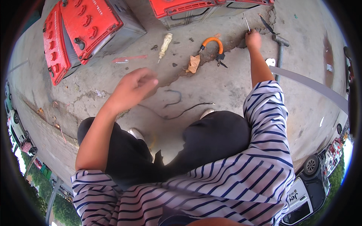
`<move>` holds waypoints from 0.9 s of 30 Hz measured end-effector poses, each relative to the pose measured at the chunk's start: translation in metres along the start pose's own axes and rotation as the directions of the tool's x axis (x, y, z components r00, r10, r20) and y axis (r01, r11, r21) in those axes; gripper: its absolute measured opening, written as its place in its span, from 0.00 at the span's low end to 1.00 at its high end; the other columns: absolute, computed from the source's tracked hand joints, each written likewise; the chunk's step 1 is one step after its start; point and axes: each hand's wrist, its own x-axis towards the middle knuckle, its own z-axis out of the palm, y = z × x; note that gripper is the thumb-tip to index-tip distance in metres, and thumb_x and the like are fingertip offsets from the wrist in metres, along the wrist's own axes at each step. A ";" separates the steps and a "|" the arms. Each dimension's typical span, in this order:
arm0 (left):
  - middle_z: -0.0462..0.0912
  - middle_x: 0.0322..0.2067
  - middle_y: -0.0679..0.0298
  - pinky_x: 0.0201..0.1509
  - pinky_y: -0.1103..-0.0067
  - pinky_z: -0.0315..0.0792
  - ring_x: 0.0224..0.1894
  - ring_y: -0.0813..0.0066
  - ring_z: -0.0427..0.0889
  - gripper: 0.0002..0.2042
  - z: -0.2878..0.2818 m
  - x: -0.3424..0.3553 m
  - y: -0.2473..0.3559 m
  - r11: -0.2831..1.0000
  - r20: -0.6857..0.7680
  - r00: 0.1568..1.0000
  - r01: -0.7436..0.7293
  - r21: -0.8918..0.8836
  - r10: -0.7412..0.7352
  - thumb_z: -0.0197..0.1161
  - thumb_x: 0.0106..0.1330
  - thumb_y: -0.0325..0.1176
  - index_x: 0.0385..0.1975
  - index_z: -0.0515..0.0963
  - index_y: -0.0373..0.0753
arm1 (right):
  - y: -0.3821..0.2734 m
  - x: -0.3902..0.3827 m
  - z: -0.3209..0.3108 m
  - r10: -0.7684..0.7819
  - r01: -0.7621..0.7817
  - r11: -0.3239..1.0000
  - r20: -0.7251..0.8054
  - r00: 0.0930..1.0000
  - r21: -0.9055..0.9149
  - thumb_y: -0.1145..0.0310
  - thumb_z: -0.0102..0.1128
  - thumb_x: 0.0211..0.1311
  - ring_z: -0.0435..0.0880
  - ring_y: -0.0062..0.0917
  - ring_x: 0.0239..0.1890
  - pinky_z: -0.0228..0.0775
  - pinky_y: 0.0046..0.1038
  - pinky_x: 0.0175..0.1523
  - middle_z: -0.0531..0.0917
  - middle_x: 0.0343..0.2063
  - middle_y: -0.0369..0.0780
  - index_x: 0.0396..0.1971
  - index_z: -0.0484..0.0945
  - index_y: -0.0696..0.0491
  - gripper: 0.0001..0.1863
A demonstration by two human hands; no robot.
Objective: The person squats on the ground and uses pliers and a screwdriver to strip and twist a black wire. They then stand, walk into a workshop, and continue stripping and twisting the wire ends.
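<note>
I squat on cracked concrete. My right hand [253, 38] reaches far forward and is closed around the lower end of a thin metal rod [246, 22] that sticks up beside a crack. My left hand [134, 87] hovers above the ground with fingers loosely curled and nothing in it. Below it lie dark wires [177, 107]. Ahead of it are a cream-handled screwdriver [164, 45] and orange-handled pliers [212, 43].
Red-topped grey batteries stand at the back left [86, 26] and back centre [188, 9]. A hammer [279, 47] lies right of my right hand. A scrap of brown paper [194, 63], a red strip [128, 58] and small screws litter the concrete. A grey bar [313, 86] crosses the right.
</note>
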 end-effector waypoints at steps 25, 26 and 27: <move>0.79 0.41 0.62 0.53 0.80 0.68 0.46 0.76 0.77 0.15 -0.062 -0.030 0.025 0.970 -0.321 0.934 -0.204 -0.129 0.154 0.58 0.67 0.34 0.48 0.73 0.31 | -0.085 -0.124 -0.066 -0.560 0.199 0.643 0.277 0.781 0.739 0.81 0.60 0.44 0.80 0.27 0.34 0.75 0.27 0.37 0.77 0.37 0.42 0.35 0.77 0.60 0.14; 0.79 0.42 0.62 0.54 0.80 0.68 0.47 0.75 0.77 0.15 -0.066 -0.037 0.026 0.966 -0.354 0.924 -0.210 -0.151 0.146 0.58 0.67 0.34 0.48 0.73 0.31 | -0.091 -0.124 -0.068 -0.574 0.167 0.624 0.304 0.760 0.763 0.81 0.60 0.44 0.80 0.28 0.34 0.75 0.27 0.37 0.77 0.38 0.43 0.35 0.77 0.61 0.13; 0.79 0.43 0.60 0.56 0.79 0.67 0.49 0.73 0.77 0.16 -0.068 -0.045 0.026 0.963 -0.382 0.913 -0.217 -0.158 0.144 0.57 0.68 0.34 0.49 0.73 0.30 | -0.097 -0.123 -0.070 -0.636 0.267 0.609 0.259 0.727 0.747 0.81 0.60 0.44 0.80 0.29 0.34 0.75 0.27 0.37 0.77 0.38 0.43 0.35 0.77 0.60 0.14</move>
